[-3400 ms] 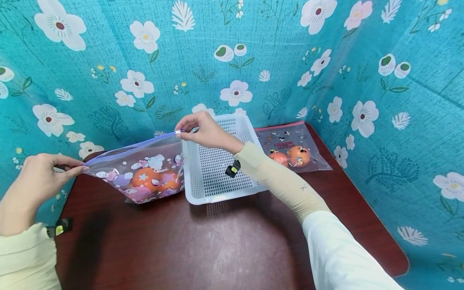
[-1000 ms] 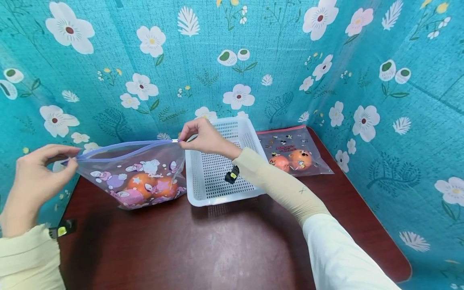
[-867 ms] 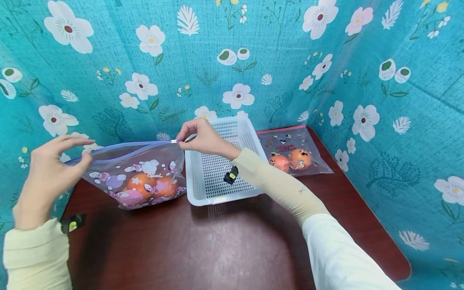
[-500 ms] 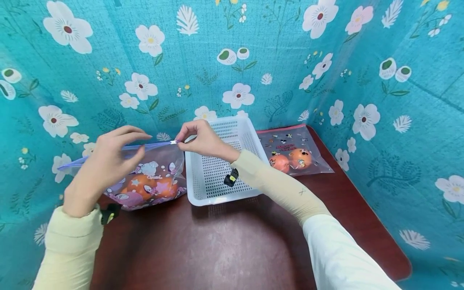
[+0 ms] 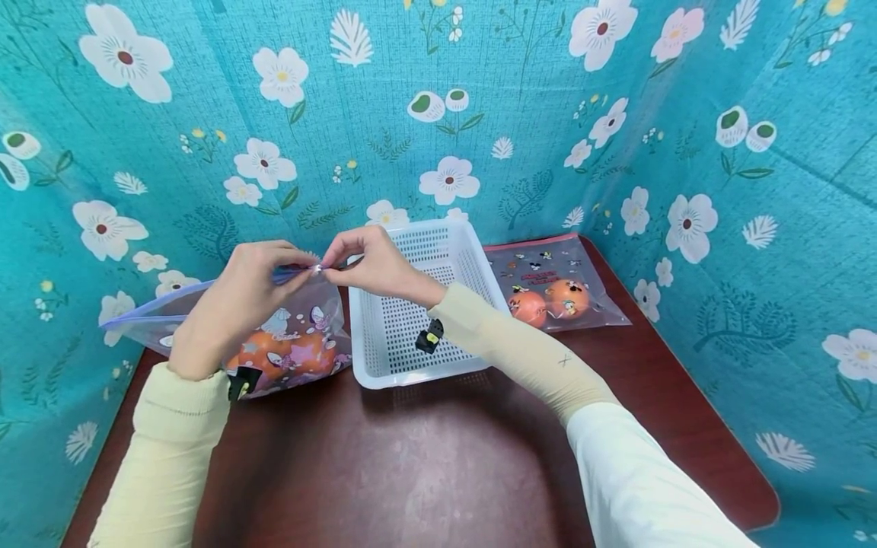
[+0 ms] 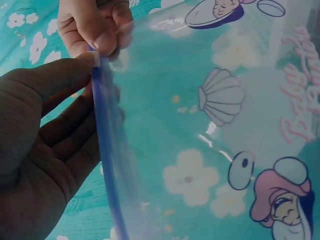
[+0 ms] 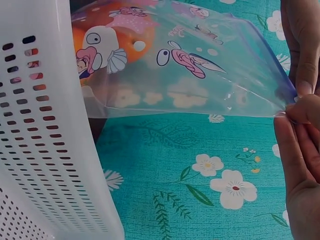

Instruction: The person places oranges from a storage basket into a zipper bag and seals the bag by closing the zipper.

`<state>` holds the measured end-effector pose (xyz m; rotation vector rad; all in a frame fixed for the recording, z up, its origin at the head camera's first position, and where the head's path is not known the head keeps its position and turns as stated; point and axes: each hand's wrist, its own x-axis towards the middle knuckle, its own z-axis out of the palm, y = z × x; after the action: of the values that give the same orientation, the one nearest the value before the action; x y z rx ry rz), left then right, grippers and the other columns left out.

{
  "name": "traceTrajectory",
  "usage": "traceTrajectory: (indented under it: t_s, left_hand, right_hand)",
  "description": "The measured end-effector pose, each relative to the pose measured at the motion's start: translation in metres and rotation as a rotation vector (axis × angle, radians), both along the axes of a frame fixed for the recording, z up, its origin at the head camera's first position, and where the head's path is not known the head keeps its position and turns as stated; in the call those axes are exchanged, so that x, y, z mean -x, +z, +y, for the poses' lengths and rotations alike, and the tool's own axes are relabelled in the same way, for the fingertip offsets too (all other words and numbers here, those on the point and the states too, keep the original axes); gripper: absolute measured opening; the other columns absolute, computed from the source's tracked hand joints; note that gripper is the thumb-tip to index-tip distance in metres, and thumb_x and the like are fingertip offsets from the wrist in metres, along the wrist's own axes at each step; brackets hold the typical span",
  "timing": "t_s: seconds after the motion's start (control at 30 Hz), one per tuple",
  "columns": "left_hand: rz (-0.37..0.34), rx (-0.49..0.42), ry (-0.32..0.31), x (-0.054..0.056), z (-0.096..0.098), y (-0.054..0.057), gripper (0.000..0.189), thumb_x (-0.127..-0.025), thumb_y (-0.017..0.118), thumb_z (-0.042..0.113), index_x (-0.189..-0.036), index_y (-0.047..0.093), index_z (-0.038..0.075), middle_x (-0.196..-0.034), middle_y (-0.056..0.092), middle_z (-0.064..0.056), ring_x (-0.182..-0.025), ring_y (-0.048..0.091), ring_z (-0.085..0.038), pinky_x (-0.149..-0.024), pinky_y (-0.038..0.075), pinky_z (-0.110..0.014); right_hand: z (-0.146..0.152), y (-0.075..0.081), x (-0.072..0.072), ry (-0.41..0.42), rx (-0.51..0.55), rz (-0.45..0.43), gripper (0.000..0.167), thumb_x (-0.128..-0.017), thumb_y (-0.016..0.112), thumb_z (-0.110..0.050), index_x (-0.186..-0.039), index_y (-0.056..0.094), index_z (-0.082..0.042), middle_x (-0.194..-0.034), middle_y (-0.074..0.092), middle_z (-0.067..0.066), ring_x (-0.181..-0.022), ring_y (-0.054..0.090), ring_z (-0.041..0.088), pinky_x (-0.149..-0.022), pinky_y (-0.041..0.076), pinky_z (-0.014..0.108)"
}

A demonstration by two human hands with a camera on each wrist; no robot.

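Observation:
A clear slider zip bag (image 5: 284,323) with a purple zip edge and cartoon print hangs low over the left of the table, oranges (image 5: 253,352) inside it. My right hand (image 5: 375,262) pinches its upper right corner. Beside that, my left hand (image 5: 236,301) pinches the white slider (image 5: 317,268) between thumb and fingers, the two hands' fingertips almost meeting. In the left wrist view, the left thumb (image 6: 65,75) lies on the slider at the zip's end. Toward the left the bag's mouth gapes; the left forearm hides part of the bag.
A white perforated basket (image 5: 411,378) stands behind and below the right hand, close to the bag. Right of it lies a second zip bag (image 5: 585,262) with a red edge and two oranges (image 5: 567,298). Flowered teal cloth (image 5: 384,137) walls the dark red table (image 5: 425,464).
My left hand has let go of the bag's left corner and moved right along the zip to the slider. My right hand keeps its pinch, shifting slightly left.

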<state>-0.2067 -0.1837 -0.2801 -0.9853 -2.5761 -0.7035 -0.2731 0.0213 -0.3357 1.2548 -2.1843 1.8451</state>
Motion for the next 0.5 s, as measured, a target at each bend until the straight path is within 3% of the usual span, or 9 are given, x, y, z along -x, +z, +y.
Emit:
traceTrajectory:
  t_s: [0.5]
  left_hand:
    - [0.091,-0.003,-0.048,0.0080,-0.0061,-0.0029,0.016,-0.089,0.073,-0.005,-0.104,0.076,-0.005,-0.095,0.073,-0.015,-0.077,0.069,-0.024,-0.068,0.060,-0.044]
  right_hand:
    - [-0.0036,0.0082,0.0018,-0.030,-0.017,0.072,0.005,-0.089,0.076,-0.001,-0.094,0.077,0.001,-0.091,0.076,0.011,-0.082,0.073,0.010,-0.077,0.061,0.032]
